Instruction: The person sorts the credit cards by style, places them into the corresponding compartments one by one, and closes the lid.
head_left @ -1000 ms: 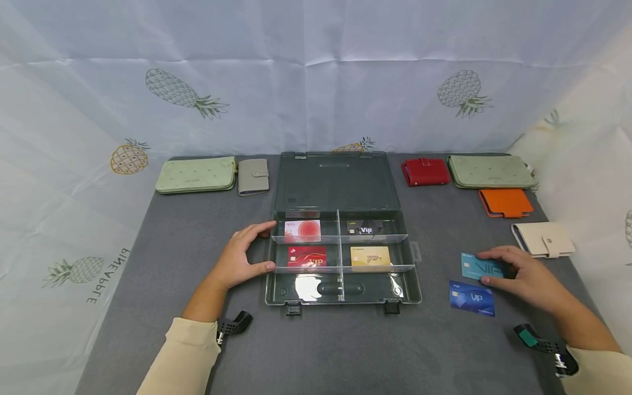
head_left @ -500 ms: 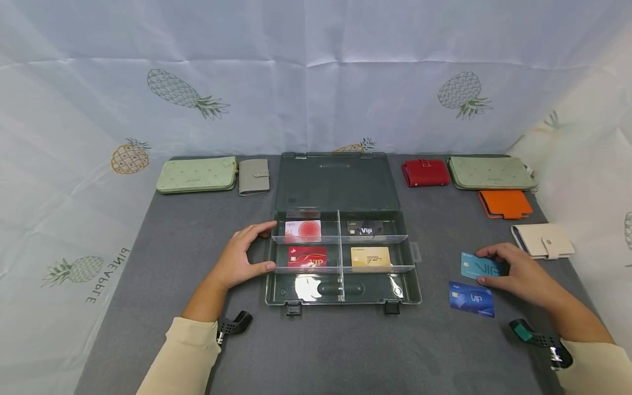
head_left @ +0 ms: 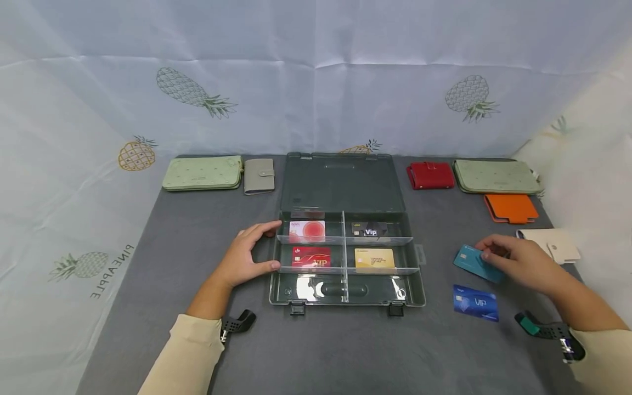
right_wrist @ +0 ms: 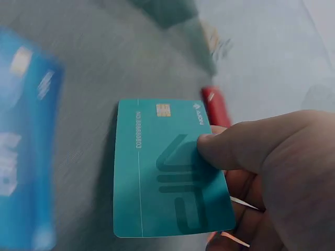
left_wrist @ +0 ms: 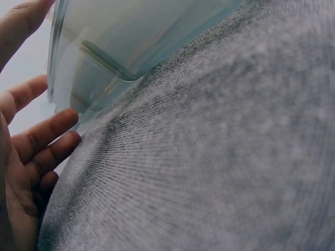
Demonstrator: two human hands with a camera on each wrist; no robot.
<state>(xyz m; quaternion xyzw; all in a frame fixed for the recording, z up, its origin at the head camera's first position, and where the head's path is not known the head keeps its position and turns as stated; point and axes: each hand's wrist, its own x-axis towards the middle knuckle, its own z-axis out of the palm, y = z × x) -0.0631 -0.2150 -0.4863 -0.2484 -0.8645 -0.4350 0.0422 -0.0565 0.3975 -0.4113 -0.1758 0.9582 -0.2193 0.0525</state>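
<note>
My right hand (head_left: 530,266) pinches a teal VIP card (head_left: 478,263) along its edge, thumb on the printed face. In the right wrist view the teal card (right_wrist: 167,172) shows its chip and number, with the other fingers beneath it. A blue VIP card (head_left: 475,303) lies on the table just in front. On the left, my left hand (head_left: 244,258) rests with spread thumb and forefinger at the side of a dark see-through divided box (head_left: 340,184), lid laid back. Inside sit a pink-white card (head_left: 307,230), a red card (head_left: 311,257), a black card (head_left: 369,229) and a gold card (head_left: 374,258).
Behind the right hand are a cream wallet (head_left: 553,245), an orange wallet (head_left: 513,208), a red wallet (head_left: 430,175) and a green wallet (head_left: 496,176). Another green wallet (head_left: 202,173) and a grey wallet (head_left: 259,175) lie back left. A white pineapple-print cloth (head_left: 316,104) hangs behind the table.
The teal card, lying flat under the right fingers before, is now pinched and tilted at an angle. The left hand stays at the box; the whole view has shifted slightly.
</note>
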